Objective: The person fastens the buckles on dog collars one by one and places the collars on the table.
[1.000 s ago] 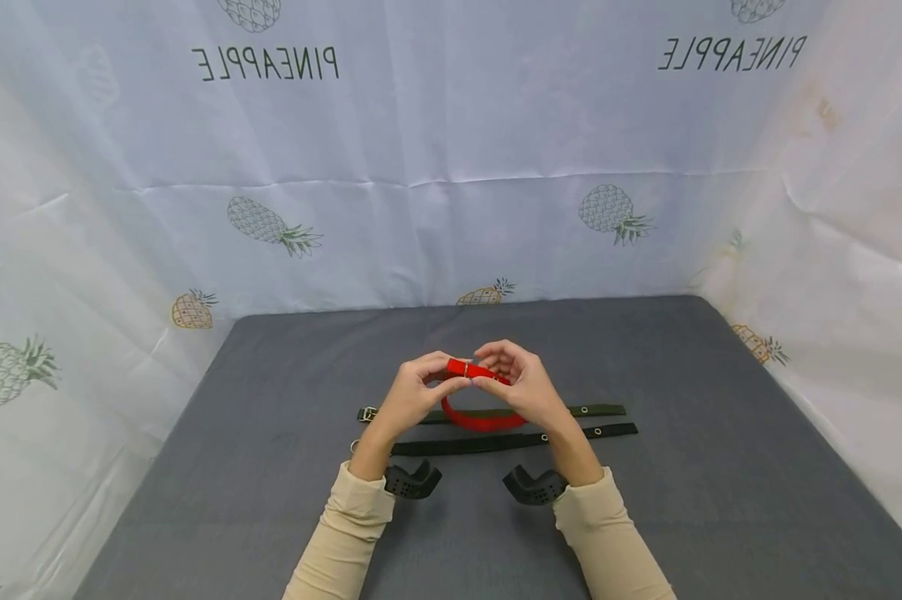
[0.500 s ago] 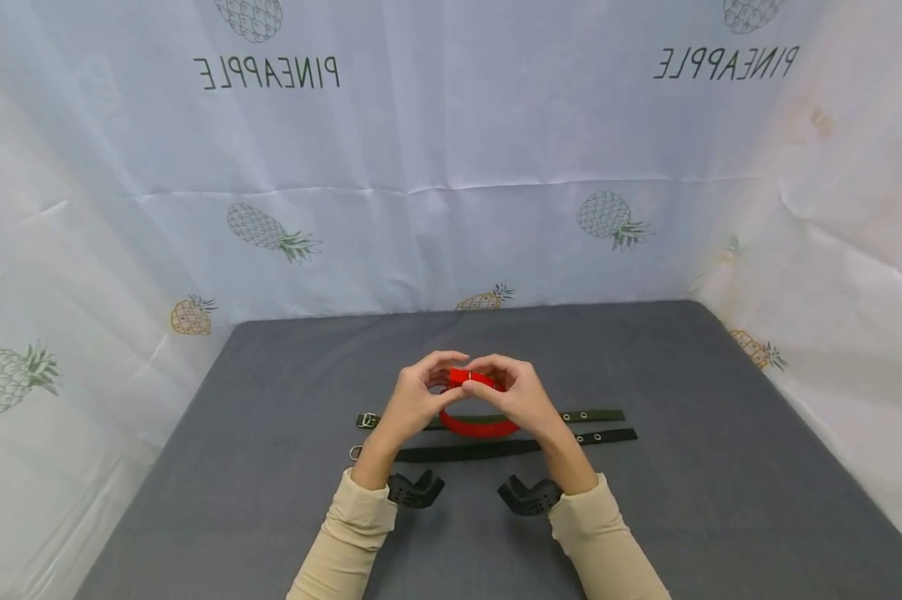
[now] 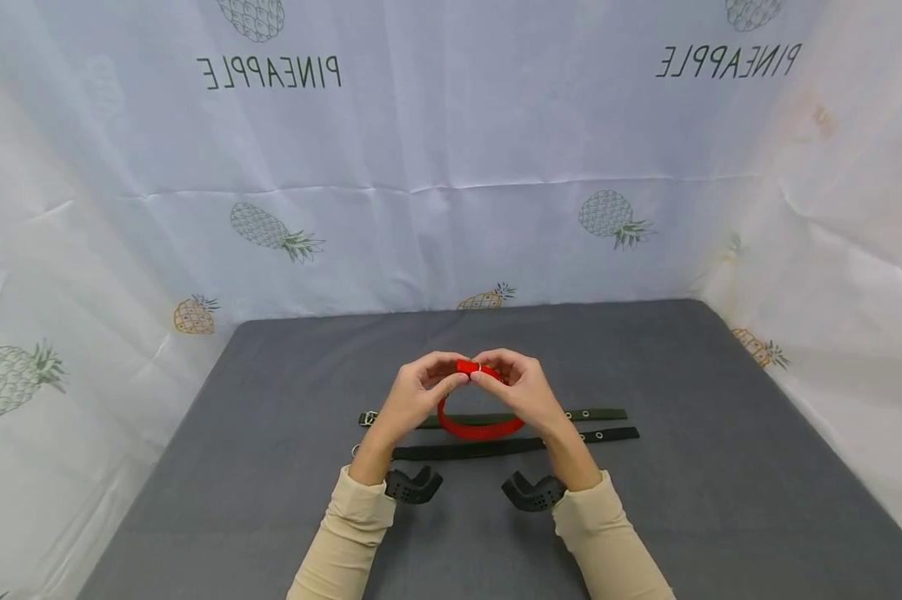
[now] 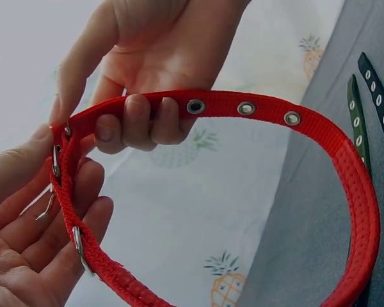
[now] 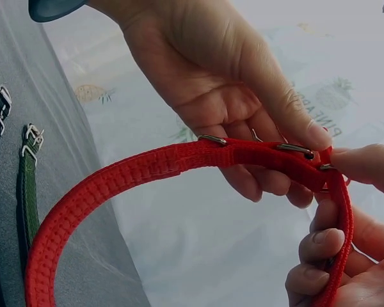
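A red collar (image 3: pixel 481 432) with metal eyelets and a padded section is bent into a loop between the hands, above the table. My left hand (image 3: pixel 415 390) pinches its buckle end. In the left wrist view, the metal buckle (image 4: pixel 56 160) and a D-ring (image 4: pixel 82 251) show on that end. My right hand (image 3: pixel 524 390) grips the eyelet end, with its fingers curled round the strap in the right wrist view. Both thumbs meet at the buckle, where the strap tip passes. How far the tip sits through the buckle is partly hidden by the fingertips.
A green collar (image 3: pixel 608 413) and a black collar (image 3: pixel 466 451) lie stretched side by side on the grey table (image 3: pixel 286 467), beneath the hands. A white curtain (image 3: pixel 443 242) with pineapple prints surrounds the table's back and sides.
The strap's red tip and its metal keeper have shifted slightly right between the hands. My right fingers, lifted a second ago, have come in around the strap.
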Demonstrator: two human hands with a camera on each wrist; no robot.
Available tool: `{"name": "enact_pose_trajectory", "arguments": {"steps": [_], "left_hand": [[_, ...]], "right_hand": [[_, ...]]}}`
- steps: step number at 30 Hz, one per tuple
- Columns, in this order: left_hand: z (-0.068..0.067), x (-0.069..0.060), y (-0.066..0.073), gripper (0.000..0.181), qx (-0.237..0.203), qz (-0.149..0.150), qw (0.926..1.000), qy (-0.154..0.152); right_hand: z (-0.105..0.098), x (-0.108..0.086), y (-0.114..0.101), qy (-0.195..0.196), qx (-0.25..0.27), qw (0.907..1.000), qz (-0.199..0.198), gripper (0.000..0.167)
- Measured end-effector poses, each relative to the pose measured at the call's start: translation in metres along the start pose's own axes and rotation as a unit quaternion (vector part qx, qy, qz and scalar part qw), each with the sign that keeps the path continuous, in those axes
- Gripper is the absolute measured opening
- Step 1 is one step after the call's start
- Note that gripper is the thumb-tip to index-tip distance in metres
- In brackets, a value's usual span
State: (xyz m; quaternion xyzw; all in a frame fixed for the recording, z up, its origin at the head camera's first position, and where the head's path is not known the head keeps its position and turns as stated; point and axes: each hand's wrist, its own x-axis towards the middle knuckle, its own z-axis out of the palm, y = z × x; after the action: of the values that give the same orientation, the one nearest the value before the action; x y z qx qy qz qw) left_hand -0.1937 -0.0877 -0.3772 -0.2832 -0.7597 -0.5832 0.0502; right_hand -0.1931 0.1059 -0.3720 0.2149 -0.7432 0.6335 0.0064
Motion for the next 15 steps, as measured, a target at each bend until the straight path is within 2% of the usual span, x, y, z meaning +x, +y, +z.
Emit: {"name": "enact_pose_trajectory", "arguments": {"steps": [7, 15], "left_hand": [[-0.0001, 0.0005, -0.0019, 0.026, 0.008, 0.013, 0.9998, 0.011], [0.0002, 0.0019, -0.0029, 0.021, 0.043, 0.052, 0.9974, 0.026]], "right_hand": [[-0.0009, -0.0008, -0.0012, -0.002, 0.003, 0.9999, -0.010, 0.023], [0.0000, 0.0008, 0.0020, 0.001, -0.013, 0.9997, -0.019, 0.024]]}}
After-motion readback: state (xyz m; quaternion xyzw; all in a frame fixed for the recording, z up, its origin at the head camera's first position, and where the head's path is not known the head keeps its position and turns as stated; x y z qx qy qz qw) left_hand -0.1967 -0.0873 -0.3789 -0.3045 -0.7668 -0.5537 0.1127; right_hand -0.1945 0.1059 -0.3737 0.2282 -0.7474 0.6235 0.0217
